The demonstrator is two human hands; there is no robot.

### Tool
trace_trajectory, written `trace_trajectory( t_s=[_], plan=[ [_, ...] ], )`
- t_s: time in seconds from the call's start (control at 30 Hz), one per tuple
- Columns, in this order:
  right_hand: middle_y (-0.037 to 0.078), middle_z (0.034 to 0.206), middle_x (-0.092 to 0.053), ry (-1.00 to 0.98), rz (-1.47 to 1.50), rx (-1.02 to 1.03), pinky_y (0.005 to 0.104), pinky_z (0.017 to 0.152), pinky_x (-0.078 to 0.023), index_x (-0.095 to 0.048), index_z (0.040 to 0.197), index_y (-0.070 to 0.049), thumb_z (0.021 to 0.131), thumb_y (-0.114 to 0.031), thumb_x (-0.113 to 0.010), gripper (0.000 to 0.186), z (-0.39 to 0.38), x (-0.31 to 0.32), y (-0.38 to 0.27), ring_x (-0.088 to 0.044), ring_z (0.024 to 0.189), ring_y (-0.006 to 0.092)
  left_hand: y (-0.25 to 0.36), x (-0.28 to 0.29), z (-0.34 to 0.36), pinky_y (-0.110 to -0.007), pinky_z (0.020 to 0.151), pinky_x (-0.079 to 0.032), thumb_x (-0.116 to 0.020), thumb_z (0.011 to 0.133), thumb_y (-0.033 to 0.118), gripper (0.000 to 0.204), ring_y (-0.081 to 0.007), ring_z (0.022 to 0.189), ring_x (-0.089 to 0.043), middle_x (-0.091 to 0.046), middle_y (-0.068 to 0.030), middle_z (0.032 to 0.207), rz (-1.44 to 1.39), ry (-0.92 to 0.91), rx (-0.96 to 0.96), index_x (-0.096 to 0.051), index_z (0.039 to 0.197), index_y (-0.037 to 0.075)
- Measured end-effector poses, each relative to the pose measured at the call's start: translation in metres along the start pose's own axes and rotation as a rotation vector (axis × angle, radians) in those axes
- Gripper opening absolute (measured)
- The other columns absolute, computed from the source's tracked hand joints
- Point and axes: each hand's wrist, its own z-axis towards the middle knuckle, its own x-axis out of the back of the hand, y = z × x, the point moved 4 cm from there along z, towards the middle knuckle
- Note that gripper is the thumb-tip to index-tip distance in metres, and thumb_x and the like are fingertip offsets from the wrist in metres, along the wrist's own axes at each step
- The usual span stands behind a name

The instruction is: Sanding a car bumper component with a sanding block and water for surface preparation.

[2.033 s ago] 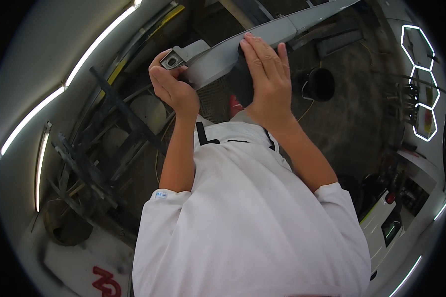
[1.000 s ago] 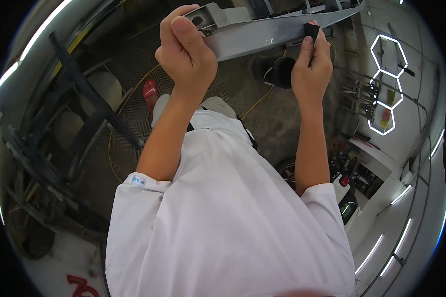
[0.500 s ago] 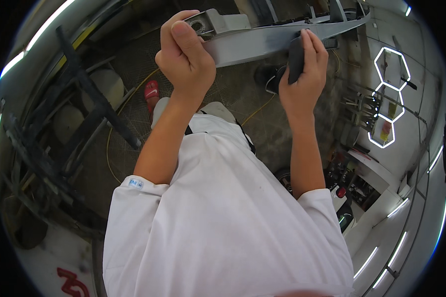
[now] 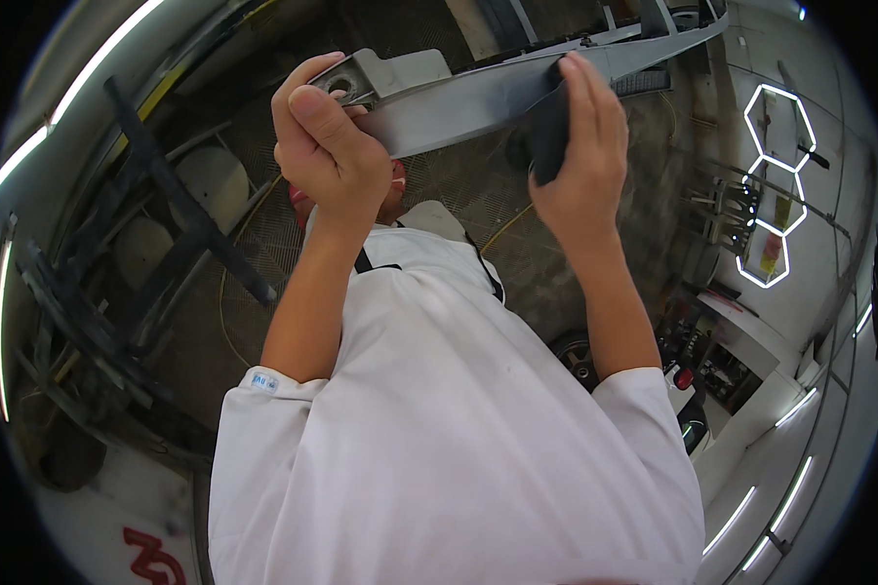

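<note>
A long, curved grey panel, which looks like a car bumper (image 4: 458, 115), stretches from the upper middle to the upper right. My left hand (image 4: 334, 146) is closed around its near left end, the thumb beside a bracket-like corner with a round hole. In my right hand (image 4: 587, 156) is a dark, flat sheet that looks like sandpaper (image 4: 548, 136), pinched between the thumb and straight fingers. This sheet lies against the panel's smooth outer face. Its side toward the panel is hidden.
Dark metal stands (image 4: 171, 190) lean at the left, with a round pale seat or disc (image 4: 210, 185) behind them. A yellow hose (image 4: 509, 229) runs over the floor. One red shoe (image 4: 397, 180) shows below the panel. A wheel (image 4: 578, 359) is at my right.
Both hands have shifted left, and the panel's near end has moved left and slightly down with my left hand. The dark sheet has moved left along the panel and turned broader to view.
</note>
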Motion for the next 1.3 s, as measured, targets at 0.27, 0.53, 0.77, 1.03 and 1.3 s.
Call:
trace_trajectory(
  t_s=[0.27, 0.53, 0.77, 1.03, 1.3],
  plan=[
    [0.02, 0.149, -0.051, -0.038, 0.03, -0.096, 0.048, 0.116, -0.041, -0.05, 0.146, 0.001, 0.07, 0.012, -0.063, 0.077, -0.002, 0.002, 0.014, -0.05, 0.136, 0.0406, 0.0, 0.0, -0.003, -0.018, 0.059, -0.049, -0.035, 0.113, 0.038, 0.046, -0.0059, 0.066, -0.062, -0.069, -0.0027, 0.088, 0.022, 0.003, 0.047, -0.064, 0.113, 0.002],
    [0.024, 0.15, -0.049, -0.038, 0.121, 0.007, 0.0506, 0.121, -0.034, -0.044, 0.147, 0.008, 0.077, -0.003, -0.07, 0.076, -0.017, -0.011, -0.035, -0.047, 0.14, 0.0424, -0.002, -0.005, 0.001, -0.017, 0.064, -0.046, -0.035, 0.114, 0.039, 0.047, -0.0034, 0.067, -0.057, -0.067, -0.0005, 0.088, 0.07, 0.006, 0.109, -0.064, 0.111, 0.003],
    [0.025, 0.151, -0.049, 0.011, 0.215, -0.053, 0.0515, 0.12, -0.033, -0.048, 0.147, 0.007, 0.08, -0.002, -0.066, 0.069, -0.015, -0.019, -0.051, -0.046, 0.141, 0.0443, -0.006, -0.003, 0.003, -0.017, 0.063, -0.045, -0.036, 0.113, 0.041, 0.048, -0.0032, 0.068, -0.056, -0.066, -0.0002, 0.09, 0.067, 0.051, 0.156, -0.065, 0.111, 0.003],
    [0.024, 0.147, -0.053, 0.021, 0.145, -0.09, 0.0533, 0.119, -0.035, -0.05, 0.144, 0.005, 0.074, 0.003, -0.067, 0.072, -0.003, -0.009, -0.01, -0.051, 0.136, 0.0414, -0.003, -0.001, 0.003, -0.019, 0.065, -0.044, -0.038, 0.113, 0.039, 0.044, -0.0036, 0.069, -0.054, -0.064, 0.0017, 0.085, 0.062, 0.017, 0.105, -0.065, 0.113, 0.004],
    [0.019, 0.143, -0.057, 0.044, 0.148, -0.034, 0.0512, 0.117, -0.037, -0.051, 0.144, 0.001, 0.072, 0.007, -0.066, 0.073, 0.001, -0.007, 0.012, -0.055, 0.131, 0.0386, -0.006, -0.001, 0.005, -0.019, 0.064, -0.044, -0.036, 0.114, 0.036, 0.043, -0.0041, 0.068, -0.055, -0.064, 0.0006, 0.085, 0.04, 0.002, 0.104, -0.065, 0.113, 0.004]
  ],
)
